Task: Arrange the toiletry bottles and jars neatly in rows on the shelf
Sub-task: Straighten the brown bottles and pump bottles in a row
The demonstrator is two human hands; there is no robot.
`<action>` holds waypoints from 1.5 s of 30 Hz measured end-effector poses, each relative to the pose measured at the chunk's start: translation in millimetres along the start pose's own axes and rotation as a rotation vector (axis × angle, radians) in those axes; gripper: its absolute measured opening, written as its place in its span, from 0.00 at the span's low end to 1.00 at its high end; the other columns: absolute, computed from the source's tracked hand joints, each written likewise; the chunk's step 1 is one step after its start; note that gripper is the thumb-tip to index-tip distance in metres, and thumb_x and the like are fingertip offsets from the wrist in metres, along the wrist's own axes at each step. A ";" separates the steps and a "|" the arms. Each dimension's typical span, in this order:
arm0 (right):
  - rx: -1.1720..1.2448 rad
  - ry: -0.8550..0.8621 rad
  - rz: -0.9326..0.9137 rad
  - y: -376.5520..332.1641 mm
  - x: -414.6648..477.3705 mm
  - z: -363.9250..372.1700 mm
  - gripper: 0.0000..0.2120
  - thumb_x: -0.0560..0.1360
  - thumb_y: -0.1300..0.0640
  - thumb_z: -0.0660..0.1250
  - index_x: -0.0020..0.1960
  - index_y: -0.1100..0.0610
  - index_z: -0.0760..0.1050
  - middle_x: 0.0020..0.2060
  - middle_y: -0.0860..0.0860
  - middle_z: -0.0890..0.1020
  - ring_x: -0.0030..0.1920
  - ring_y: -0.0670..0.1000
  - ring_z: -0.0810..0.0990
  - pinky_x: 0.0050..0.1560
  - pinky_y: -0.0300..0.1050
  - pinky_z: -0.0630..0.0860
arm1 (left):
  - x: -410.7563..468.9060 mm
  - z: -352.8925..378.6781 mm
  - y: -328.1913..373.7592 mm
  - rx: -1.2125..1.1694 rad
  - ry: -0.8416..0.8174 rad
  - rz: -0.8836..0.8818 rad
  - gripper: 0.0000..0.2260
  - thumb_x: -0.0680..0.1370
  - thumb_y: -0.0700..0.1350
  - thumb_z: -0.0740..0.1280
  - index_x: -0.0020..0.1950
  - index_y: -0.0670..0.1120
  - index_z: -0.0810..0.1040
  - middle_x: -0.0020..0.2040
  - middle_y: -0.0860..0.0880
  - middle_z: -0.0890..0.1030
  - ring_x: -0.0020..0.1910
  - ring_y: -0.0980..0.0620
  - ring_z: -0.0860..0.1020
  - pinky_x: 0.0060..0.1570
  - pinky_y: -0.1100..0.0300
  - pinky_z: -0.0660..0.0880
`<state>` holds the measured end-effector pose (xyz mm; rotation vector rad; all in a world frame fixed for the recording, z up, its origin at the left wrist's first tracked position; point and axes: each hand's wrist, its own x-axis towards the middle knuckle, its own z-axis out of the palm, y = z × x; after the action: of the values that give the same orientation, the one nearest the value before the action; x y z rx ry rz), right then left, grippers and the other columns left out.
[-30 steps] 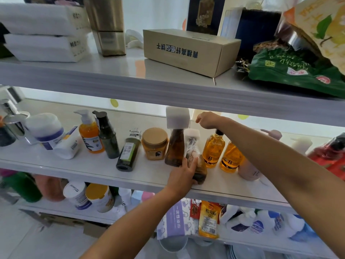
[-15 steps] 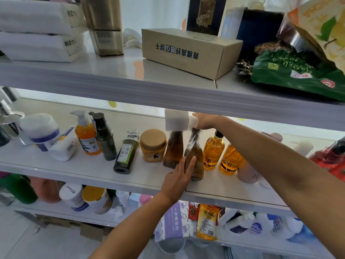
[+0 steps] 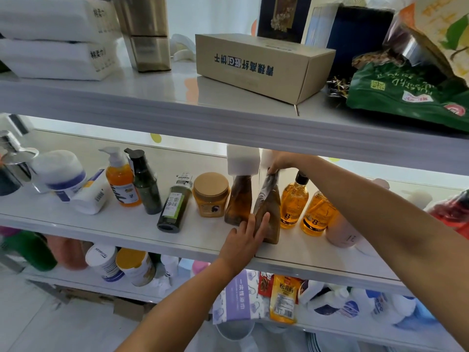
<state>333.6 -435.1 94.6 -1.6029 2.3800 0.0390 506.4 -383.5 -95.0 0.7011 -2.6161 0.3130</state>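
The fingers point(image 3: 262, 223) of the left hand point(image 3: 242, 241) are straight. They lie flat on the low part of the brown wrapped bottle point(image 3: 269, 212). They press on it but do not curl round it. The right hand point(image 3: 282, 161) is up at the bottle's top, at 12 o'clock. Its fingers are curled round the top and hold it. The bottle leans a little. Its bottom sits on the middle shelf point(image 3: 121, 226), near the front edge.

At 9 o'clock from it, just beside, stands a second brown bottle point(image 3: 238, 201) with a big white square cap point(image 3: 243, 160). Further that way come a yellow jar with a tan lid point(image 3: 211, 195) and a dark green bottle with a white label point(image 3: 175, 207) that tilts. After those come a dark pump bottle point(image 3: 146, 185) and an orange pump bottle point(image 3: 123, 182).

At 3 o'clock stand two golden bottles marked 8, the near golden bottle point(image 3: 294, 203) and the far golden bottle point(image 3: 316, 215). Past them is a pink bottle point(image 3: 342, 233).

On the shelf above, at 12 o'clock, sits a cardboard box point(image 3: 261, 64) with a green bag point(image 3: 406, 97) to its right.
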 end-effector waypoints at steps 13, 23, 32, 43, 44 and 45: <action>0.304 -0.002 0.014 16.3 -17.3 -12.5 0.24 0.74 0.62 0.69 0.67 0.65 0.68 0.64 0.61 0.73 0.63 0.60 0.71 0.64 0.48 0.67 | -1.5 -7.4 -5.7 -0.012 -0.094 0.006 0.41 0.67 0.46 0.75 0.75 0.46 0.58 0.47 0.44 0.78 0.35 0.51 0.77 0.30 0.61 0.75; 0.347 0.038 -0.018 13.2 -28.5 -11.1 0.26 0.72 0.59 0.71 0.67 0.61 0.67 0.62 0.58 0.74 0.62 0.59 0.72 0.61 0.47 0.70 | -3.6 -6.8 -5.6 -0.116 -0.223 -0.002 0.41 0.76 0.40 0.66 0.75 0.48 0.37 0.52 0.42 0.76 0.39 0.49 0.77 0.35 0.59 0.75; 0.349 0.075 -0.042 16.3 -40.4 -10.6 0.29 0.70 0.58 0.73 0.67 0.60 0.67 0.61 0.58 0.73 0.63 0.59 0.71 0.66 0.52 0.70 | 1.5 -15.2 0.4 -0.144 -0.248 -0.050 0.34 0.81 0.39 0.54 0.71 0.48 0.28 0.64 0.40 0.67 0.54 0.46 0.73 0.49 0.55 0.73; 0.270 0.165 -0.101 12.2 -52.8 -9.2 0.31 0.69 0.61 0.74 0.68 0.61 0.66 0.62 0.58 0.73 0.63 0.57 0.72 0.62 0.47 0.71 | 0.0 -17.1 0.9 -0.096 -0.296 -0.015 0.33 0.82 0.39 0.53 0.73 0.47 0.30 0.64 0.40 0.67 0.55 0.45 0.73 0.51 0.54 0.73; 0.263 0.175 -0.109 11.6 -54.4 -9.1 0.31 0.68 0.61 0.75 0.68 0.61 0.66 0.62 0.58 0.73 0.63 0.57 0.72 0.62 0.47 0.72 | -0.4 -17.9 1.3 -0.088 -0.294 -0.012 0.32 0.82 0.39 0.53 0.74 0.47 0.30 0.64 0.40 0.67 0.55 0.45 0.73 0.51 0.54 0.73; 0.258 0.185 -0.115 11.2 -55.8 -8.9 0.32 0.68 0.61 0.75 0.68 0.61 0.66 0.62 0.58 0.74 0.63 0.57 0.72 0.61 0.47 0.72 | -0.9 -18.5 1.6 -0.080 -0.294 -0.009 0.32 0.82 0.39 0.53 0.74 0.46 0.31 0.63 0.40 0.68 0.55 0.45 0.73 0.50 0.54 0.73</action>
<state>341.0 -381.8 115.0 -1.6750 2.3037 -0.4385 512.4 -375.9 -79.1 0.7822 -2.8820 0.1082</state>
